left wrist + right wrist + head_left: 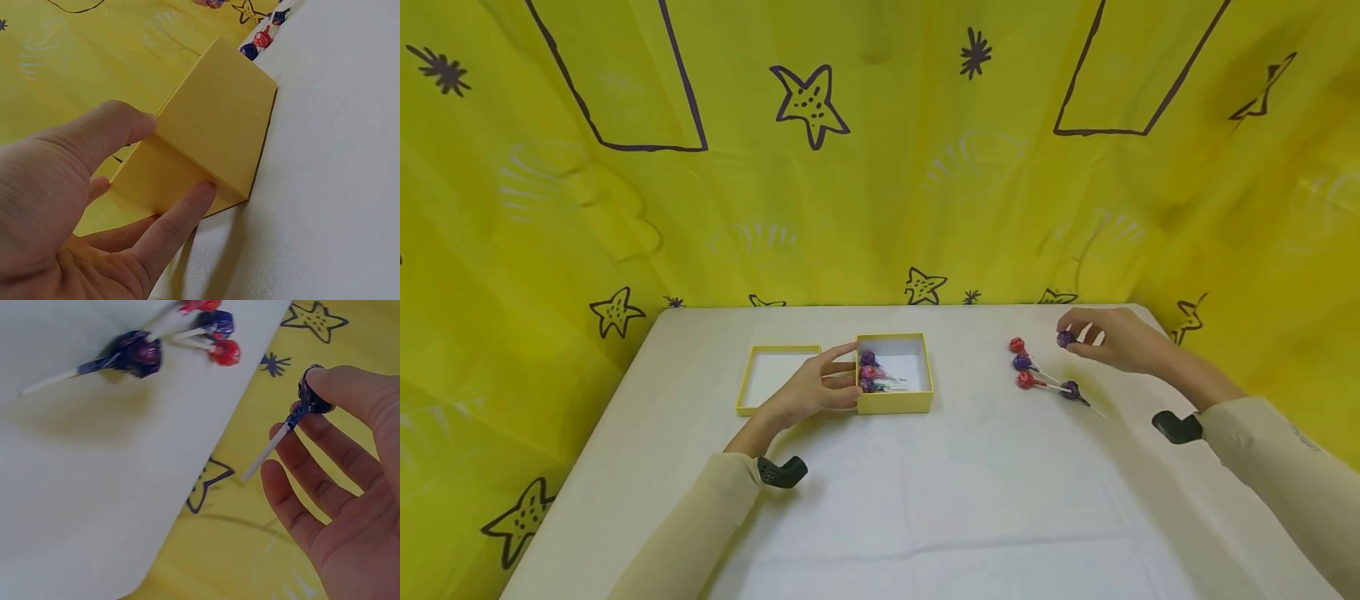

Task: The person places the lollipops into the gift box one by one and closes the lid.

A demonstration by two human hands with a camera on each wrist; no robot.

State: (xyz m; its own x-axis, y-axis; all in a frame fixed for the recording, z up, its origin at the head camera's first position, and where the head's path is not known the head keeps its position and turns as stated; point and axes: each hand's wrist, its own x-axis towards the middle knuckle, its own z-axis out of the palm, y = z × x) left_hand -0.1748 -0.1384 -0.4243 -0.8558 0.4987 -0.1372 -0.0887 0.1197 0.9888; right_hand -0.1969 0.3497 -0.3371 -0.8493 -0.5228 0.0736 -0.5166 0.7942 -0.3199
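Note:
My left hand [808,390] holds the left side of an open yellow box [895,403], thumb at the near corner and fingers along the wall. Several purple and red wrapped lollipops [868,372] lie in the left part of that box, sticks pointing right. Above the table's right side, my right hand [1112,337] pinches a purple lollipop [312,394] by its head. Its white stick slants down past the other fingers. Just left of this hand, several more lollipops lie on the table, including a red lollipop [1025,379] and a purple lollipop [1070,389].
A yellow-rimmed lid [760,409] with a white inside lies left of the box, partly behind my left hand. The table [970,492] has a white cover. Yellow patterned cloth [865,192] hangs behind it and at both sides.

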